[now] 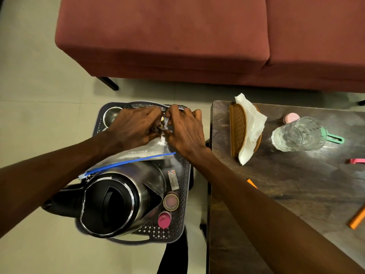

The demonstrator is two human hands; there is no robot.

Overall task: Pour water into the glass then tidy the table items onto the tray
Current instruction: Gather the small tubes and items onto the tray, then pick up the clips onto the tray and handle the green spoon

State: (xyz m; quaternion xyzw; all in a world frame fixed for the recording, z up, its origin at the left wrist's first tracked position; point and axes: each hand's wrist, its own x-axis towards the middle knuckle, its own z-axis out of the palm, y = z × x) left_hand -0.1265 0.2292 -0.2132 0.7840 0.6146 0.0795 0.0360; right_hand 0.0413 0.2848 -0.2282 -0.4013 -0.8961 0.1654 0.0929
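Observation:
A dark perforated tray (pixel 185 186) sits on a stand left of the table. On it stand a steel kettle (pixel 122 196) with a black lid, a steel bowl (pixel 111 113), and two small pink-topped jars (pixel 171 201). A clear zip bag (pixel 136 155) with a blue seal lies across the tray's far half. My left hand (pixel 134 127) and my right hand (pixel 185 129) are both over the bag, fingers curled, pinching it around several small batteries (pixel 161 123). A clear glass (pixel 298 134) with water stands on the dark wooden table (pixel 286 194).
On the table are a woven brown napkin holder (pixel 238 129) with a white tissue (pixel 251 125), a green-handled tool (pixel 333 137) behind the glass, a pink lid (pixel 291 117), a pink item (pixel 356 160) and orange markers (pixel 357 219). A red sofa (pixel 177 36) stands beyond.

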